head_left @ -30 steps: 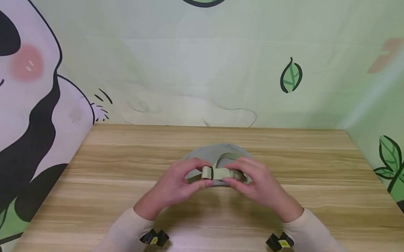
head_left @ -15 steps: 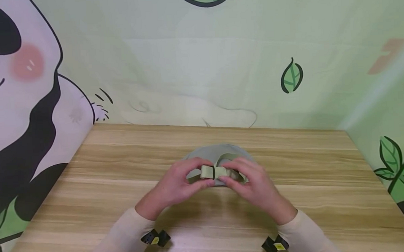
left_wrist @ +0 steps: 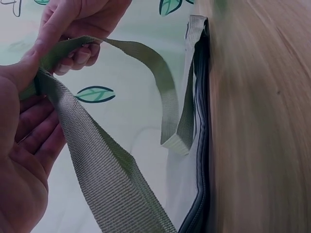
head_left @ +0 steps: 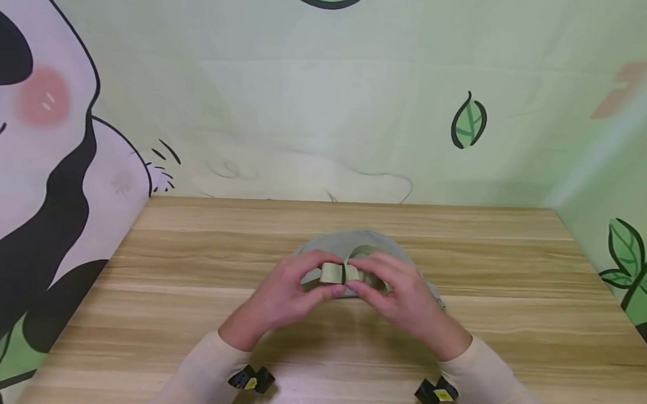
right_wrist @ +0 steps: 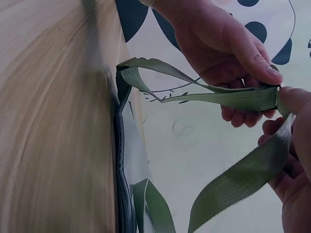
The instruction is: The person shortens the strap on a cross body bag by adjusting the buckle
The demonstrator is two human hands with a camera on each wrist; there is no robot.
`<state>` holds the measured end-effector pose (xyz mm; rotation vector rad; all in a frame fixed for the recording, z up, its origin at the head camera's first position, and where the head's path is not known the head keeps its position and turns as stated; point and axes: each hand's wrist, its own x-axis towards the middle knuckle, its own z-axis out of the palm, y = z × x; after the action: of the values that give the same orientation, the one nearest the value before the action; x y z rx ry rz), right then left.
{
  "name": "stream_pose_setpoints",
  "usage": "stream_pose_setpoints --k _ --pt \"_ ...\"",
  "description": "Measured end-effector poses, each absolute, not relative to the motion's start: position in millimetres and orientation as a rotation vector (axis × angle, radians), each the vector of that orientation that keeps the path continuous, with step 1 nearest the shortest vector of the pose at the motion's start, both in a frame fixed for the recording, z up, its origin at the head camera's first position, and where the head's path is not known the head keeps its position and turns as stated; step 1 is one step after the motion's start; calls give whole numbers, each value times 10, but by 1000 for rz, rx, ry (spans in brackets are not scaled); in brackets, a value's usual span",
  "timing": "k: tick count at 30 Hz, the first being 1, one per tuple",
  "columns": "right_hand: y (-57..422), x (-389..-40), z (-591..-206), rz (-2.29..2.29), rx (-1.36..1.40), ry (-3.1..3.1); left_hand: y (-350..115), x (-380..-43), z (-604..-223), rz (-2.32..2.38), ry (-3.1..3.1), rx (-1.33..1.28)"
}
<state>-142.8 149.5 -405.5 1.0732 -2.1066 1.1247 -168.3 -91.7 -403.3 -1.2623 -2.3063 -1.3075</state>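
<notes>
Both hands hold the pale green webbing strap point(head_left: 331, 273) of a grey zippered bag point(head_left: 331, 242) lying flat on the wooden table. With thumb and fingers, my left hand point(head_left: 288, 289) pinches a folded loop of the strap. My right hand point(head_left: 402, 286) pinches it just to the right of a narrow dark strap slider point(head_left: 343, 273). In the left wrist view, the webbing point(left_wrist: 102, 150) runs from the hands down to the bag's edge, beside a dark zipper point(left_wrist: 201, 121). The right wrist view shows another strap length point(right_wrist: 243, 179) hanging from my right hand point(right_wrist: 297, 160).
The wooden tabletop point(head_left: 194, 251) extends around the bag. Behind it stands a pale green printed backdrop point(head_left: 274, 107), with a panda print point(head_left: 118, 158) on the left. Small black devices point(head_left: 252, 380) sit at both wrists.
My right hand has shifted left along the strap toward the left hand. The slider now sits slightly further right, with a longer loop at my left fingers. More of the bag's right edge shows.
</notes>
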Motion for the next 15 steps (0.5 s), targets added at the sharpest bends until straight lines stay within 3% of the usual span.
stream_pose_setpoints --k 15 --pt "1521 -1443 -4045 1112 1082 -2099 -888 -1694 -4020 -1332 -2235 -1279"
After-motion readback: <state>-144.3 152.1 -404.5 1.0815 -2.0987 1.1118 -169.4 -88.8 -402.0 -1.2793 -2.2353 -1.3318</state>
